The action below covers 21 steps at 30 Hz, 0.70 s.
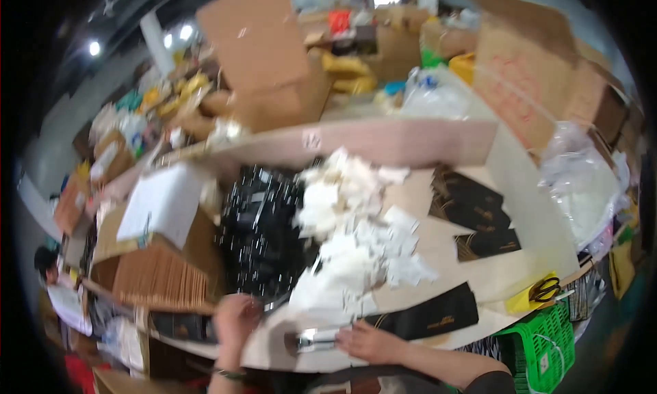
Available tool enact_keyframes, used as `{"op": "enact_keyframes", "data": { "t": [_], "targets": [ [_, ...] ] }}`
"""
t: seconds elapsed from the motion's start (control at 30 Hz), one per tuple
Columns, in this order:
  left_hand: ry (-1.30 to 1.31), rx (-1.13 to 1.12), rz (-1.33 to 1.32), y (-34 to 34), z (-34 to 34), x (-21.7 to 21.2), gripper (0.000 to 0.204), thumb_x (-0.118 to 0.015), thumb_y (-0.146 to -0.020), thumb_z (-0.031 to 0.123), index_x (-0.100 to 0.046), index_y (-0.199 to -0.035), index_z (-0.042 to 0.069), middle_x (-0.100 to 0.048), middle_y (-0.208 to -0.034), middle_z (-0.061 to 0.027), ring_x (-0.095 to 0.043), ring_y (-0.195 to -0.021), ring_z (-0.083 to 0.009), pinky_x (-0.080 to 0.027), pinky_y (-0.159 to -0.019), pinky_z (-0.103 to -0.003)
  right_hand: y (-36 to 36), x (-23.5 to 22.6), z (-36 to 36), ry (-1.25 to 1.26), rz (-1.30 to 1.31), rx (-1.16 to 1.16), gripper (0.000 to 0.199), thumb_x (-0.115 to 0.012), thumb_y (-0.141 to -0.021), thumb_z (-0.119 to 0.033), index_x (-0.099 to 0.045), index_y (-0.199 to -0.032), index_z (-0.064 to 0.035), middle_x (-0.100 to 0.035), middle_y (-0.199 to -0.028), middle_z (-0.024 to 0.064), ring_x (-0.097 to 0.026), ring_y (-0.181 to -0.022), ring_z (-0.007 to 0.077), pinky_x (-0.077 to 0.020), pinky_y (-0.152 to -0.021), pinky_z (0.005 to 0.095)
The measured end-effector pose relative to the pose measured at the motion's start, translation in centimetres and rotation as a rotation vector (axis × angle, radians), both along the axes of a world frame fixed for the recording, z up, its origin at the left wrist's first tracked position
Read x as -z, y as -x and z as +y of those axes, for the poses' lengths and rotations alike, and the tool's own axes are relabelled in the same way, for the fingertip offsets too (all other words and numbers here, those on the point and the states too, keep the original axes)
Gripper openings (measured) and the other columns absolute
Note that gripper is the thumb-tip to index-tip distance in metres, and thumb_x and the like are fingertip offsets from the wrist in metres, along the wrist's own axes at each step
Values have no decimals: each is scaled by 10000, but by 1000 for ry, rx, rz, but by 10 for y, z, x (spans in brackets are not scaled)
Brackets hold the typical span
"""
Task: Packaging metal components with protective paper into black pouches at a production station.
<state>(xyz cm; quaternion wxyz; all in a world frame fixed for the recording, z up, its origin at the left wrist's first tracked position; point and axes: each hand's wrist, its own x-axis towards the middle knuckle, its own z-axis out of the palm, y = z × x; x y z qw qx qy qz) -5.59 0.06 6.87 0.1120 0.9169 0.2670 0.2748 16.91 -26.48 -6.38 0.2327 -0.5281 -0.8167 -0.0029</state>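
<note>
Head view. Left hand (pixel 238 319): located at the near edge of the walled table (pixel 540 274), just beside the open carton (pixel 202 247) and near the pile of black glossy pieces (pixel 263 223). Motion blur over the fingers; cannot tell whether open, closed or gripping. Dark bracelet (pixel 229 374) at the wrist.

Right hand (pixel 369 343): located at the same edge, apart from the left hand, back of the hand upward. Fingers directed leftward, tips at the right end of the small shiny piece (pixel 317 338). Cannot tell whether closed on that piece or only resting against it.

Small shiny piece: located between the two hands at the near table edge; details blurred. Black printed strip (pixel 438 312): located just beyond the right hand, extending to the right, with gold marking; contact with the hand not determinable.

Table contents, left to right: open carton with brown sheets (pixel 161 281) packed in a row and a white sheet (pixel 164 202) on top; pile of black glossy pieces; heap of white slips (pixel 342 237); black cards (pixel 472 202) with gold marking, overlapping. At the right near corner: yellow item (pixel 523 299). Below that corner: green basket (pixel 551 349).
</note>
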Motion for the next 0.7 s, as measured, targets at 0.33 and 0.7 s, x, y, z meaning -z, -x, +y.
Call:
{"op": "enact_keyframes", "data": {
  "t": [0.33, 0.7],
  "targets": [
    [-452, -235, -22, 87, 139, -3, 327, -730, -828, 298, -642, -698, 12, -594, -636, -218, -577, -585, -396, -476, -543, -491, 24, 39, 11, -157, 102, 81, 325, -593, -949, -219, -628, -1211, -29, -599, -1331, 128, -557, -1257, 276, -406, -1096, 473],
    [78, -806, -84, 120, 76, -13, 196, -587, -1003, 154, -686, -1107, 22, -706, -1003, -150, -642, -849, -233, -521, -741, -339, -26, -45, -19, 86, 408, 210, 364, -741, -822, -171, -700, -1184, -179, -487, -1429, 264, -470, -1323, 455, -388, -1072, 568]
  ]
}}
